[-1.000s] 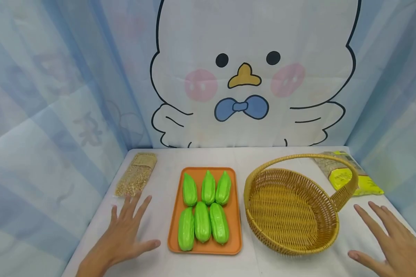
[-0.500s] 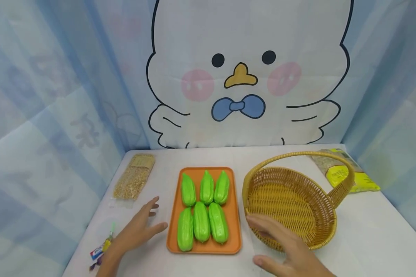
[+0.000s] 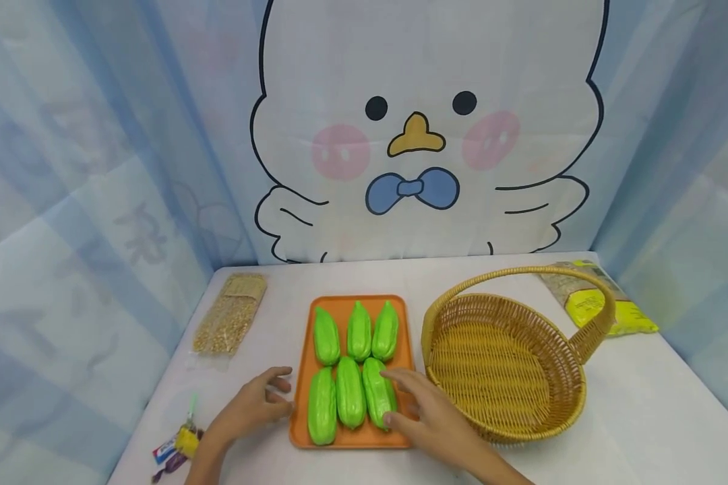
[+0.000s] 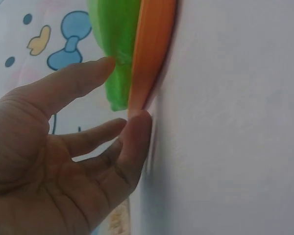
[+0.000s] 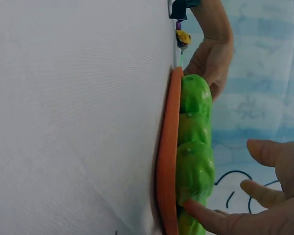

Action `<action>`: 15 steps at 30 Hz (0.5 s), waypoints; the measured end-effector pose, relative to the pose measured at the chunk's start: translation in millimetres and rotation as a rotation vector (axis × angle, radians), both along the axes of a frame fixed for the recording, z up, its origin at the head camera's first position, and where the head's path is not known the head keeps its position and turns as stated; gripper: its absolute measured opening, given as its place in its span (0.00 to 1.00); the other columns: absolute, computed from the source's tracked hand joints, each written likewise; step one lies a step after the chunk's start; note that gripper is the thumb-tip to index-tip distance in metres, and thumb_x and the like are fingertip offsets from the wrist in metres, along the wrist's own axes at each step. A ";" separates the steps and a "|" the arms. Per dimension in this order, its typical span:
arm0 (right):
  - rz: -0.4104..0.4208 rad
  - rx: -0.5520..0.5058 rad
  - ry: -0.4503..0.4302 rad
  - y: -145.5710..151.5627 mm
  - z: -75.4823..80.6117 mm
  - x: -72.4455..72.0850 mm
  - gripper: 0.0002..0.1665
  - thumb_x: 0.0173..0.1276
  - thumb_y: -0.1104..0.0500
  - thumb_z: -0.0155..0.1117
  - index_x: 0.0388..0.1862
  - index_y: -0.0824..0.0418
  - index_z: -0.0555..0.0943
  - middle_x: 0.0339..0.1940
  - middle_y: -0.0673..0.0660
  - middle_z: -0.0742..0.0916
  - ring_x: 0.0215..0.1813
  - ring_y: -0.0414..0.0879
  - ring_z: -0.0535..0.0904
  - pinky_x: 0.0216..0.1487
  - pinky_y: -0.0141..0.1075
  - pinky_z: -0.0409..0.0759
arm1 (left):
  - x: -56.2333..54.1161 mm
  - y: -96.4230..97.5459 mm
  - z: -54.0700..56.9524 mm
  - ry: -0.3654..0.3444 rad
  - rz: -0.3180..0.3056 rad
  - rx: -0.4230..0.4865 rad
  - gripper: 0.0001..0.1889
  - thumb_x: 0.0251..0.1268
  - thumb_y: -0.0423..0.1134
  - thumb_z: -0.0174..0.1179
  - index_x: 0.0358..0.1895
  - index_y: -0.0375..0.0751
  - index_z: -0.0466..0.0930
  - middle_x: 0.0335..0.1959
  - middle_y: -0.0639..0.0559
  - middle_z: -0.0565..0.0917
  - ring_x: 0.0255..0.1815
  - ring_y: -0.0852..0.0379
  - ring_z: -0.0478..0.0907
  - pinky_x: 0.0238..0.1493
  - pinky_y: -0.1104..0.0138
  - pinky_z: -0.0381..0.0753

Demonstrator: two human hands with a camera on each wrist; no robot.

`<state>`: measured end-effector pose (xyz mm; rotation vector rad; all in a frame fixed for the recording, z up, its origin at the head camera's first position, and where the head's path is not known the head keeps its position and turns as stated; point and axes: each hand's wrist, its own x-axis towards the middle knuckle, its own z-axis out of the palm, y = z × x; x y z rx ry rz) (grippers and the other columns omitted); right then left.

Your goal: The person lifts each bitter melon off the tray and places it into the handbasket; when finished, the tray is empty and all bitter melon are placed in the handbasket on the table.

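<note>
Several plump green toy gourds lie in two rows on an orange tray [image 3: 364, 441]; the front-right gourd [image 3: 377, 392] is nearest my right hand [image 3: 431, 417]. That hand is spread over the tray's right side, its index finger and thumb overlapping this gourd in the head view. In the right wrist view its fingers are apart, one fingertip [image 5: 188, 205] right at a gourd [image 5: 193, 166]. At the tray's left edge is my left hand [image 3: 251, 407], fingers loosely bent. In the left wrist view its thumb overlaps a gourd [image 4: 120, 29], and a fingertip is right at the tray rim [image 4: 154, 49].
A wicker basket [image 3: 491, 364] with a tall handle stands right of the tray. A bag of kernels [image 3: 230, 316] lies at back left, and a yellow-labelled bag [image 3: 619, 310] behind the basket. Small wrapped items [image 3: 185, 441] lie beside my left forearm. Curtains surround the table.
My right hand has come left from beyond the basket, past its front, to the tray's right side. My left hand has moved rightward to the tray's left edge, revealing the small wrapped items.
</note>
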<state>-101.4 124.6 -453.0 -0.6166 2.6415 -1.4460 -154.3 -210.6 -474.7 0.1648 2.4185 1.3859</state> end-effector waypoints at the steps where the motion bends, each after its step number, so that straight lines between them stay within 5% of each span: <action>1: -0.007 -0.007 -0.010 -1.2 -3.4 -2.5 0.34 0.66 0.48 0.69 0.71 0.47 0.71 0.69 0.53 0.73 0.66 0.55 0.72 0.57 0.52 0.76 | 0.5 -0.3 -1.1 0.000 -0.019 0.021 0.38 0.53 0.34 0.70 0.69 0.29 0.66 0.49 0.43 0.78 0.42 0.51 0.80 0.39 0.59 0.82; 7: -0.039 -0.021 -0.030 -4.5 -19.2 -10.3 0.29 0.67 0.50 0.68 0.66 0.46 0.76 0.65 0.51 0.77 0.65 0.53 0.73 0.61 0.55 0.72 | 0.7 0.0 -4.3 0.010 -0.090 0.058 0.38 0.52 0.33 0.70 0.69 0.29 0.66 0.48 0.43 0.78 0.42 0.51 0.80 0.41 0.58 0.81; 15: -0.041 -0.017 -0.054 -5.6 -23.5 -14.9 0.28 0.67 0.48 0.68 0.66 0.46 0.77 0.64 0.52 0.78 0.59 0.51 0.78 0.59 0.54 0.74 | -0.9 0.4 -7.8 0.011 -0.082 0.025 0.38 0.49 0.31 0.69 0.68 0.30 0.68 0.47 0.44 0.79 0.40 0.52 0.80 0.40 0.59 0.81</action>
